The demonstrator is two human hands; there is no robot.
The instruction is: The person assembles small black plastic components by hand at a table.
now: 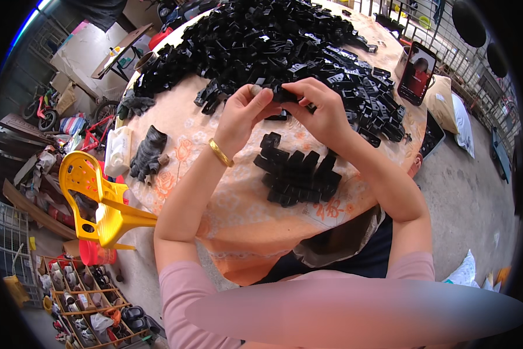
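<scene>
Both my hands meet over the table in front of a big heap of small black plastic parts [261, 46]. One such black plastic part [283, 95] is between my fingertips, its shape mostly covered. My left hand [247, 110], with a gold bangle [220, 152] on its wrist, pinches its near side. The thumb and fingers of my right hand [322, 110] close on the other side. Closer to me, between my forearms, lies a smaller pile of black parts [299, 177], several of them lined up side by side.
A flowered cloth covers the round table [226, 203]. Dark gloves [149, 152] and a white tissue pack [119, 151] lie at its left edge. An upright phone [417, 72] stands at the right. Beyond the left edge are a yellow plastic chair [110, 218] and a shoe rack [89, 305].
</scene>
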